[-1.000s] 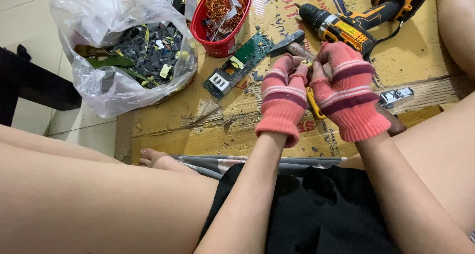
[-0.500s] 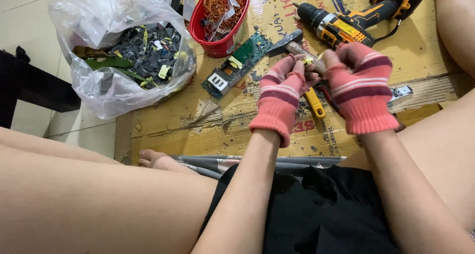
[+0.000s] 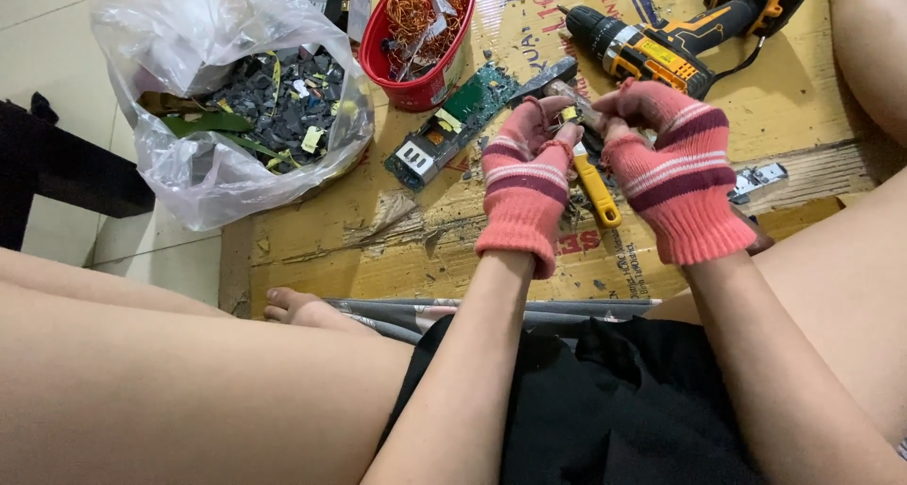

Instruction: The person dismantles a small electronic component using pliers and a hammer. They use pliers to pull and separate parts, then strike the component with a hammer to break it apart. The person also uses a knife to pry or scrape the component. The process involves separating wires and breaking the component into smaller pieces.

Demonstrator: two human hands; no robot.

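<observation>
Centrally, left hand (image 3: 524, 169) and right hand (image 3: 675, 169), both in pink striped fingerless gloves, close together around a small part (image 3: 570, 114) above the flattened cardboard sheet (image 3: 312, 249); exact grip on it cannot be told. Yellow-handled tool (image 3: 595, 187) lies just below the hands. Green circuit board (image 3: 449, 126) lies left of them. Red tub (image 3: 416, 36) holds copper wire. Clear plastic bag (image 3: 227, 98) of dark scrap sits far left. Yellow-black drill (image 3: 661, 46) lies beyond the hands.
</observation>
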